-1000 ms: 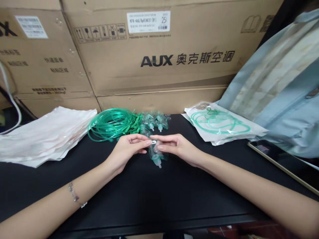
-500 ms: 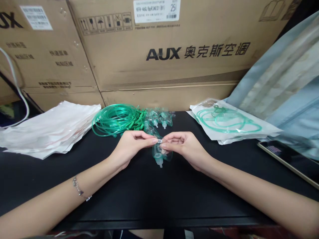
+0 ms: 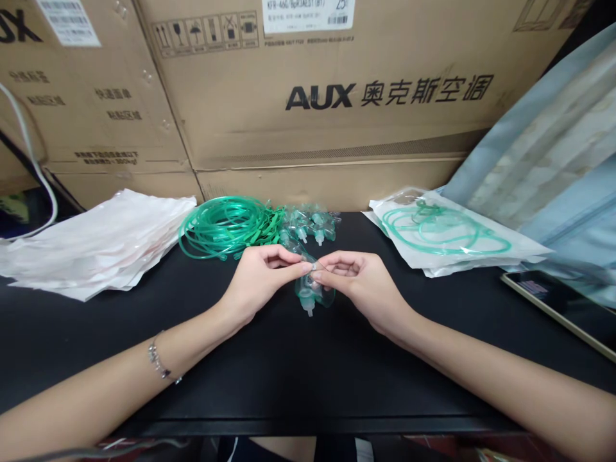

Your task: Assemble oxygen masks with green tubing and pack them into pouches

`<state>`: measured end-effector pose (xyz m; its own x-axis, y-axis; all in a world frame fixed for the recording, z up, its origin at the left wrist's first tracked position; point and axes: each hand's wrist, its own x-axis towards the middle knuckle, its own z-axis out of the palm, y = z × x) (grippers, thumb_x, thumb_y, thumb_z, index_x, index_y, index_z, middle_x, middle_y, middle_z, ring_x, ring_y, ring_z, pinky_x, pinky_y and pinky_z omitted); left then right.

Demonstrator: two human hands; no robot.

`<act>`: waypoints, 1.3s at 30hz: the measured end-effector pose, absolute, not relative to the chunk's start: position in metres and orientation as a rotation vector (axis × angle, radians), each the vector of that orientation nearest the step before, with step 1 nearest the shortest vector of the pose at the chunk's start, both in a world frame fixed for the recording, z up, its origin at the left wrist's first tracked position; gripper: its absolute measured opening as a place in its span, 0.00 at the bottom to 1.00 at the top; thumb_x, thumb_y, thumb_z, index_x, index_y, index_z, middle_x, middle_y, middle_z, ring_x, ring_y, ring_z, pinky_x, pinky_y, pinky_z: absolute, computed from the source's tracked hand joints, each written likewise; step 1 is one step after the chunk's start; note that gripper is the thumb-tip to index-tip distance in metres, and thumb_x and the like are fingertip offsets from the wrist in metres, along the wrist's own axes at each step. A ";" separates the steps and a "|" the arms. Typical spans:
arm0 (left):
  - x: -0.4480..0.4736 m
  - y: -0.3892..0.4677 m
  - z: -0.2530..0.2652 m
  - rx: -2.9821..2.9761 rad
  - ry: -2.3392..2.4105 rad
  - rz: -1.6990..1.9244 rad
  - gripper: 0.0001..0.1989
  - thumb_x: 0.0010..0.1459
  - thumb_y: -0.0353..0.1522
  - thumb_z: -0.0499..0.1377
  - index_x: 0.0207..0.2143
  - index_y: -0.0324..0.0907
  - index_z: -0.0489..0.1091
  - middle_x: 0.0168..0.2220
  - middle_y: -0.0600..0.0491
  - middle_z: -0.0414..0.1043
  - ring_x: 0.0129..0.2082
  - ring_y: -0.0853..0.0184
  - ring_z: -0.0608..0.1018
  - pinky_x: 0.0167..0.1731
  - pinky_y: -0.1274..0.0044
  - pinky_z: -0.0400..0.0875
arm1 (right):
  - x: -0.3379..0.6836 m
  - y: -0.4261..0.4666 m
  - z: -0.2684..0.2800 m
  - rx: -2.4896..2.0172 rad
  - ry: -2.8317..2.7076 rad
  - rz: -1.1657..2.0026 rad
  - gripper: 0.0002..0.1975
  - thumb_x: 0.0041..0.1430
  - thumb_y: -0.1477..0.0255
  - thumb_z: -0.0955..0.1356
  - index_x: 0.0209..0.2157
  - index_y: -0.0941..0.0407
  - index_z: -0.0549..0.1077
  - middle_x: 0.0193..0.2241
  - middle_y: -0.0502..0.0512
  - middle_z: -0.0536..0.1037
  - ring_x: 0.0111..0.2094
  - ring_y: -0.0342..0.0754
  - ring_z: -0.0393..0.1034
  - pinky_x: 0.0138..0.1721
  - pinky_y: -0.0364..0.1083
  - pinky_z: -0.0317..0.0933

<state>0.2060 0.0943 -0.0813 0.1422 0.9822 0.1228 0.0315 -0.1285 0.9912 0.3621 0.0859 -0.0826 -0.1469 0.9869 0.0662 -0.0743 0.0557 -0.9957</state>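
A clear green oxygen mask point(image 3: 307, 294) lies under my fingers at the middle of the black table, its whitish connector point(image 3: 309, 309) pointing toward me. My left hand point(image 3: 267, 273) is closed in a pinch, thumb against index finger, on the mask's upper part. Facing it, my right hand point(image 3: 353, 276) pinches the same part, and the fingertips of both hands nearly meet. Between them shows a small silvery piece point(image 3: 314, 266), mostly covered by the fingers. A thin dark line runs by the right fingertips; what it is I cannot tell.
Behind the hands lie coiled green tubing point(image 3: 221, 224), green straps point(image 3: 264, 228) and more masks point(image 3: 315, 224). White packets point(image 3: 96, 247) are stacked left; a packet with tubing point(image 3: 457, 240) lies right, near a phone point(image 3: 558, 305). Cardboard boxes point(image 3: 337, 141) stand behind.
The view has shifted slightly. Both hands keep their pinch at the mask, with the fingertips a little closer around the silvery piece, which is now more hidden.
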 end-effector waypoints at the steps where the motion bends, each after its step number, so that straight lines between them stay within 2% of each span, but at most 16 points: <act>1: 0.206 0.095 -0.081 1.387 1.065 1.175 0.10 0.37 0.33 0.67 0.23 0.37 0.72 0.26 0.53 0.76 0.30 0.67 0.77 0.36 0.76 0.69 | 0.362 0.086 -0.083 -1.033 -1.276 1.322 0.11 0.32 0.72 0.75 0.22 0.60 0.73 0.18 0.48 0.73 0.21 0.39 0.67 0.26 0.39 0.62; 8: 0.203 0.098 -0.082 1.218 0.958 1.105 0.10 0.38 0.31 0.67 0.25 0.36 0.70 0.29 0.53 0.75 0.30 0.69 0.76 0.39 0.74 0.69 | 0.362 0.090 -0.084 -1.015 -1.237 1.421 0.11 0.33 0.72 0.75 0.24 0.61 0.74 0.19 0.50 0.75 0.20 0.39 0.67 0.23 0.39 0.61; 15: 0.202 0.096 -0.082 1.163 0.953 1.058 0.11 0.39 0.29 0.67 0.25 0.36 0.69 0.27 0.54 0.74 0.28 0.72 0.76 0.35 0.76 0.72 | 0.363 0.090 -0.084 -1.059 -1.200 1.442 0.12 0.34 0.72 0.75 0.24 0.61 0.75 0.20 0.50 0.75 0.21 0.39 0.68 0.23 0.38 0.61; 22: 0.203 0.096 -0.082 1.183 1.014 1.094 0.12 0.37 0.31 0.68 0.24 0.36 0.69 0.27 0.54 0.74 0.28 0.70 0.76 0.36 0.74 0.72 | 0.364 0.091 -0.088 -1.038 -1.248 1.397 0.14 0.33 0.71 0.75 0.26 0.60 0.75 0.23 0.51 0.76 0.25 0.41 0.70 0.31 0.42 0.65; 26: 0.203 0.096 -0.082 1.199 1.025 1.114 0.12 0.36 0.32 0.68 0.24 0.36 0.70 0.27 0.54 0.74 0.28 0.71 0.76 0.35 0.76 0.72 | 0.364 0.090 -0.089 -0.979 -1.378 1.294 0.15 0.36 0.71 0.74 0.30 0.59 0.74 0.26 0.51 0.76 0.29 0.43 0.71 0.37 0.45 0.66; 31: 0.206 0.092 -0.081 1.193 1.002 1.126 0.11 0.38 0.30 0.67 0.24 0.36 0.68 0.25 0.56 0.73 0.27 0.73 0.75 0.34 0.79 0.71 | 0.364 0.085 -0.087 -0.936 -1.528 1.133 0.18 0.45 0.72 0.70 0.41 0.56 0.67 0.25 0.48 0.73 0.28 0.41 0.69 0.33 0.41 0.65; 39: 0.206 0.092 -0.082 1.259 0.930 1.077 0.12 0.40 0.29 0.66 0.24 0.37 0.64 0.25 0.57 0.71 0.29 0.73 0.74 0.36 0.79 0.69 | 0.368 0.086 -0.081 -0.890 -1.649 1.133 0.14 0.46 0.73 0.68 0.38 0.57 0.66 0.25 0.47 0.71 0.27 0.40 0.68 0.31 0.41 0.63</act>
